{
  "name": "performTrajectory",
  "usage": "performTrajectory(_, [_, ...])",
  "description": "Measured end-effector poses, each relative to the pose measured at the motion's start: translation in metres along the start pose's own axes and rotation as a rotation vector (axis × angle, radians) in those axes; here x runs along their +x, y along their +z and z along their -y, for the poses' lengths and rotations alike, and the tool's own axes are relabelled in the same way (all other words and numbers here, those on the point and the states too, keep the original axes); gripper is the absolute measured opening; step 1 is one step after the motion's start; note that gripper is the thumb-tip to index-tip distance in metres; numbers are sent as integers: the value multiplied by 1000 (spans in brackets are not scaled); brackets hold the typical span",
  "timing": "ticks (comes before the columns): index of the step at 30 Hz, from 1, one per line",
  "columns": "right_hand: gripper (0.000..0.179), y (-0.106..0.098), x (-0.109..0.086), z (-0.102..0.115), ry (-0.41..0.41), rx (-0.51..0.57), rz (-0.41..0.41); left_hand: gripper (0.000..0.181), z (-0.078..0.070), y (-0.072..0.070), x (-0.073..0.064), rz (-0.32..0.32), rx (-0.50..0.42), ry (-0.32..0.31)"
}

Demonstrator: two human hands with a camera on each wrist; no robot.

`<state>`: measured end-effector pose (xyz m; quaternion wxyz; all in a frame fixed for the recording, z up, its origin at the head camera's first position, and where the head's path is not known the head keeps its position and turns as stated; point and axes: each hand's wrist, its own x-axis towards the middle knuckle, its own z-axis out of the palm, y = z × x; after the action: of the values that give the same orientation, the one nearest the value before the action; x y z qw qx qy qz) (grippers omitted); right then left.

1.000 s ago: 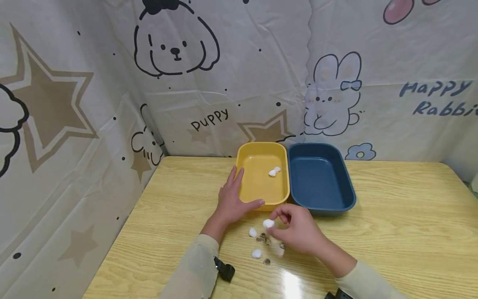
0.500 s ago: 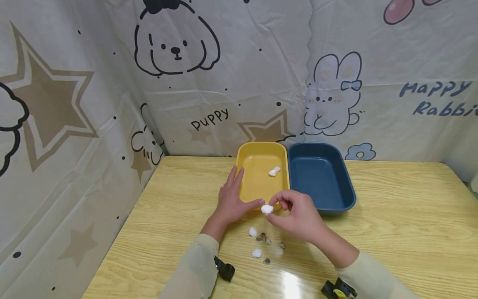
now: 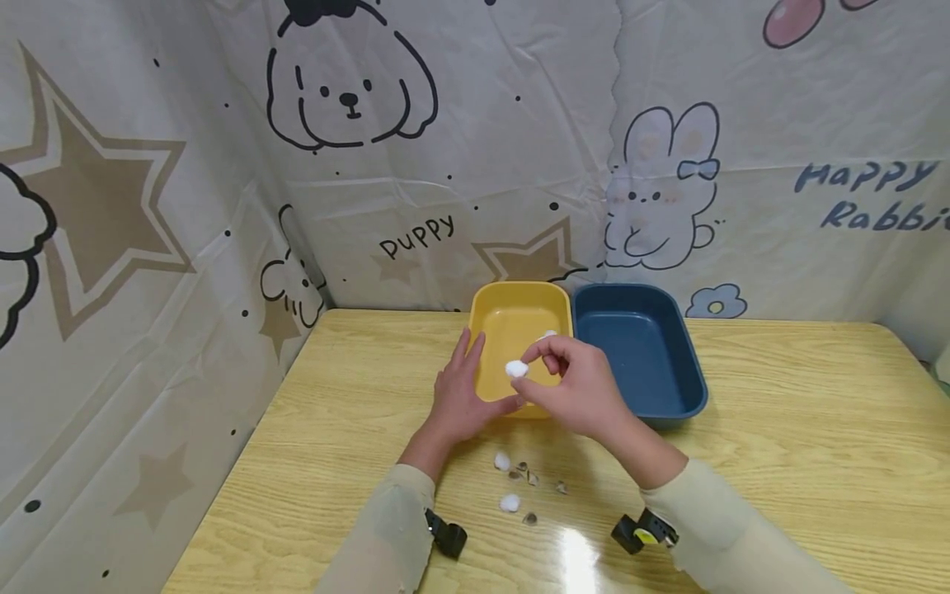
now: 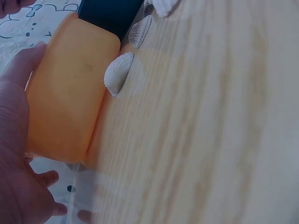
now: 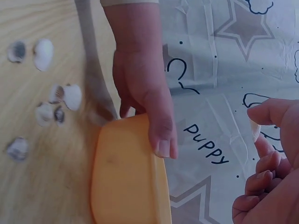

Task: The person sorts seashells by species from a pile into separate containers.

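Note:
Above the yellow bin (image 3: 512, 307), my right hand (image 3: 582, 386) pinches a white seashell (image 3: 516, 370) between thumb and forefinger. The right wrist view shows that shell edge-on at the fingertips. My left hand (image 3: 462, 392) rests on the bin's near left corner, fingers straight along the left side and thumb over the near rim. Part of another white shell (image 3: 549, 334) shows inside the bin behind my right hand. On the table before the bin lie two white shells, one nearer the bin (image 3: 502, 461) and one lower (image 3: 510, 502), with several small brownish shells (image 3: 533, 478).
A dark blue bin (image 3: 631, 304) stands against the yellow one's right side. Both are on a wood-grain table (image 3: 801, 429), close to its back edge. A pale cloth (image 3: 460, 157) with cartoon prints hangs behind and at the left.
My right hand has carried the white shell forward from the table to over the yellow bin, and now partly covers the shells inside. My left hand has stayed in place.

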<state>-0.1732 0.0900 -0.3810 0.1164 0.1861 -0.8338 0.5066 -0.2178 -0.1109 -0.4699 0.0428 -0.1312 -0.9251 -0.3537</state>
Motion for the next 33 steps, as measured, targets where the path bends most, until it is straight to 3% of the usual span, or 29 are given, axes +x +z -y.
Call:
performTrajectory(8, [21, 0, 23, -1, -6, 26, -76, 113, -3, -1, 0, 11, -18, -24])
performTrajectory(16, [21, 1, 46, -12, 38, 8, -138, 114, -2, -2, 1, 16, -13, -31])
performTrajectory(24, [22, 5, 57, -30, 110, 18, -154, 115, -1, 0, 0, 17, -23, -27])
performTrajectory(33, [22, 12, 68, -51, 122, 25, -192, 114, -1, 0, 0, 10, -33, -24])
